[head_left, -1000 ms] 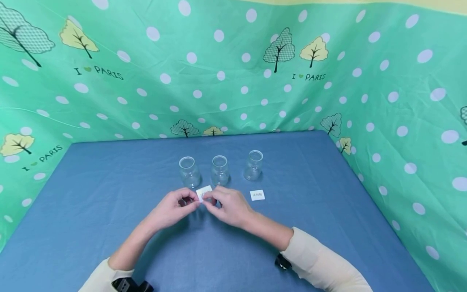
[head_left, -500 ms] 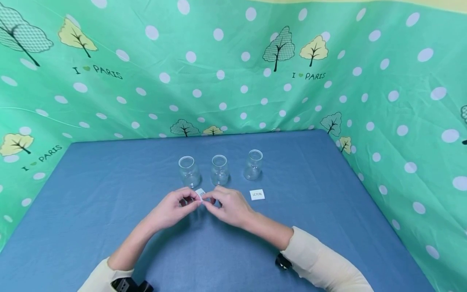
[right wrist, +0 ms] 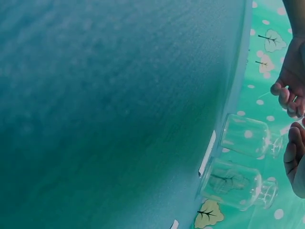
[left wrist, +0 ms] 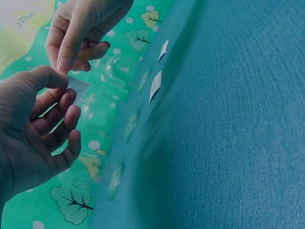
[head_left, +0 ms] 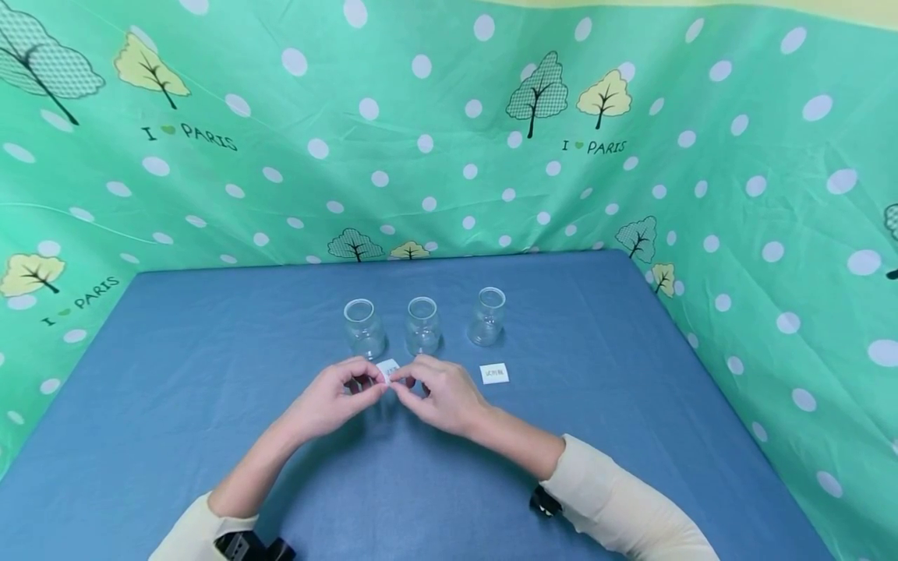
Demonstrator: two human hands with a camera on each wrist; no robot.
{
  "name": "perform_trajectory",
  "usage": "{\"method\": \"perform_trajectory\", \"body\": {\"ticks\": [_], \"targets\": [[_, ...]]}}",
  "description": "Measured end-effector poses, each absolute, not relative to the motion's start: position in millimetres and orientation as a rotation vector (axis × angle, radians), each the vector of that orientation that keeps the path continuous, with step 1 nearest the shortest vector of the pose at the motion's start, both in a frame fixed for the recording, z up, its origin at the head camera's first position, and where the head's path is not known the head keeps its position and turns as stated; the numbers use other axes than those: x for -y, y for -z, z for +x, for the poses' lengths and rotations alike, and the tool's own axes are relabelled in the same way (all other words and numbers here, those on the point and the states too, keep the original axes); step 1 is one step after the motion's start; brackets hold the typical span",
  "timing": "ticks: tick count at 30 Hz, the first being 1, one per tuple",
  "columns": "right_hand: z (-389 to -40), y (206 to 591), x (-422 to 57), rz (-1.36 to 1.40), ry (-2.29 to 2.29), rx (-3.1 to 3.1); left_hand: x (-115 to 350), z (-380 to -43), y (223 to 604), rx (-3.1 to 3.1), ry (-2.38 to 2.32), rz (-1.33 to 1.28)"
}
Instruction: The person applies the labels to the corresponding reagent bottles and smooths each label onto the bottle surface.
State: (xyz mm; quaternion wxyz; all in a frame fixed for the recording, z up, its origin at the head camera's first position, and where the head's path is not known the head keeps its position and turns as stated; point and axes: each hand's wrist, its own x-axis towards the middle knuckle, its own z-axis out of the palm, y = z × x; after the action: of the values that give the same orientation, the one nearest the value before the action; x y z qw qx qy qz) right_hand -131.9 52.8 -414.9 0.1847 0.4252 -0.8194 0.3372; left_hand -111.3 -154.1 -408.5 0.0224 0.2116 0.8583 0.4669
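Observation:
Above the table in the head view, my left hand [head_left: 335, 402] and right hand [head_left: 443, 396] meet fingertip to fingertip on a small white paper label [head_left: 387, 368]. Thumb and index finger of each hand pinch it. The label [left wrist: 79, 87] shows partly behind the left fingers in the left wrist view; the writing on it is mostly covered. Just beyond the hands stand a left glass jar [head_left: 365, 331], a middle glass jar [head_left: 423, 329] and a right glass jar [head_left: 487, 318], all upright. A second written label [head_left: 494, 374] lies in front of the right jar.
A further white label [left wrist: 155, 87] lies on the blue tablecloth [head_left: 603, 436] in the left wrist view; the right hand hides it from the head view. Green dotted curtains [head_left: 421, 109] rise behind the table and along its right side.
The pinched label tilts, showing less of its face at half a second ago and slightly more now. Both hands keep nearly the same place; the jars have not moved.

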Motion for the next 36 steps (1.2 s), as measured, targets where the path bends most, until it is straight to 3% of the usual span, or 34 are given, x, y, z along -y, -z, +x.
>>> {"method": "perform_trajectory", "body": {"ticks": [36], "targets": [[-134.7, 413.2, -51.5, 0.977, -1.267, 2.369, 155.3, -110.2, 410.8, -2.656, -1.510, 0.586]]}}
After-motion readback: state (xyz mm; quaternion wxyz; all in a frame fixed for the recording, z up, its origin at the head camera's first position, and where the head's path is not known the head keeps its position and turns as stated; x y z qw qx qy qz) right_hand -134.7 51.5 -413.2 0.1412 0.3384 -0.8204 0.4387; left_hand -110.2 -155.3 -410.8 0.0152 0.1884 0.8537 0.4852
